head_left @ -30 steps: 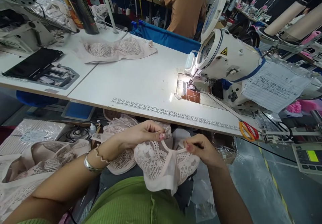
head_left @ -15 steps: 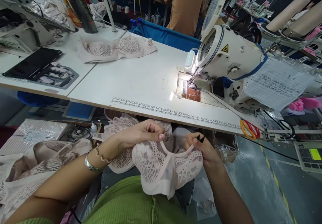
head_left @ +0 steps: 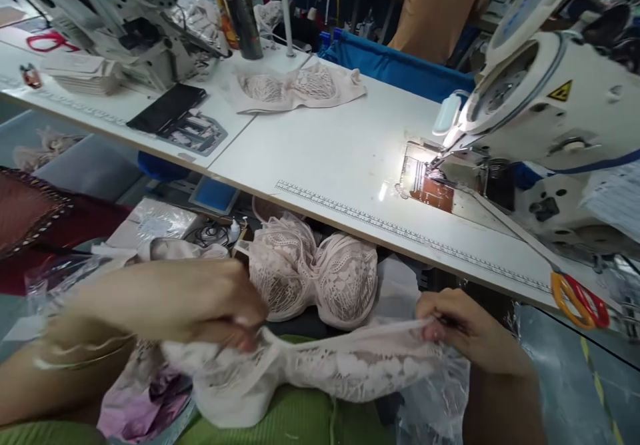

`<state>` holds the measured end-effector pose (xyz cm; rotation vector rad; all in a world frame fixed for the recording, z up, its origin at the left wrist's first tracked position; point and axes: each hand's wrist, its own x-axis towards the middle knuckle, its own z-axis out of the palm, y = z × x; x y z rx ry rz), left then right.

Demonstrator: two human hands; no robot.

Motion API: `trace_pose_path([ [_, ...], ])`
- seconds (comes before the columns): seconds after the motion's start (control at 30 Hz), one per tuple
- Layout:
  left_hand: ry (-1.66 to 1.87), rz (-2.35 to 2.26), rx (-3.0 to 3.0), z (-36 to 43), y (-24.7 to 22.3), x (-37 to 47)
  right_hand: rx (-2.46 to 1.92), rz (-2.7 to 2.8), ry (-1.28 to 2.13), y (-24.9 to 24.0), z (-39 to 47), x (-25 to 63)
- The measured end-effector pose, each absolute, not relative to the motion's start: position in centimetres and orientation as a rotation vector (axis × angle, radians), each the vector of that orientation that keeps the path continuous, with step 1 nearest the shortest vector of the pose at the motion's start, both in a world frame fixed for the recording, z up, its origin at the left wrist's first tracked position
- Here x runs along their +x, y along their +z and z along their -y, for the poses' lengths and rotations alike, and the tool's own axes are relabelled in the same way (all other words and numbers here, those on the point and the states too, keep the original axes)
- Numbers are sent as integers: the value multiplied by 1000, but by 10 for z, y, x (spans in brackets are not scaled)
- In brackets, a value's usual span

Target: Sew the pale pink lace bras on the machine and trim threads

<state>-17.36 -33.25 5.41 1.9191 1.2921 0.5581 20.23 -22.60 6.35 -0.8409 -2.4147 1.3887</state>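
A pale pink lace bra is stretched sideways between my two hands, low over my lap. My left hand, smeared by motion, pinches its upper edge near the middle. Out to the right, my right hand grips the end of the same edge, fingers closed. Just beyond the held bra, more lace bras lie stacked with their cups up, below the table edge. Another lace bra is spread on the white table.
A lit sewing machine stands on the table at right. Orange and red scissors hang at the front edge. A printed ruler runs along that edge. A black tray and a second machine are at left. Behind, a person stands.
My hands have moved apart, pulling the bra out sideways. The view has swung left, showing more of the left table and uncovering the stacked bras.
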Motion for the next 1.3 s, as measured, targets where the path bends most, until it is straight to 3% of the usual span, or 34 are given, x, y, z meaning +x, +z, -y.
trace_pose_path([
  [0.13,453,-1354,1965,311,15,-147,-1115,2478,1140,32,214,192],
  [0.27,233,-1322,2099,302,-15,-137,-1297,2666,530,4,210,186],
  [0.37,142,-1364,2167,297,-24,-138,-1240,2668,87,-4,216,173],
  [0.43,137,-1422,2177,294,-28,-137,-1072,2652,12,-6,222,154],
  [0.67,176,-1473,2272,283,-40,-128,-754,3059,397,-22,220,76],
  [0.93,365,-1138,1808,256,-35,-148,-718,3011,915,-27,193,76],
  [1.3,281,-1227,1800,245,-37,-151,-991,3003,1176,-14,193,84],
])
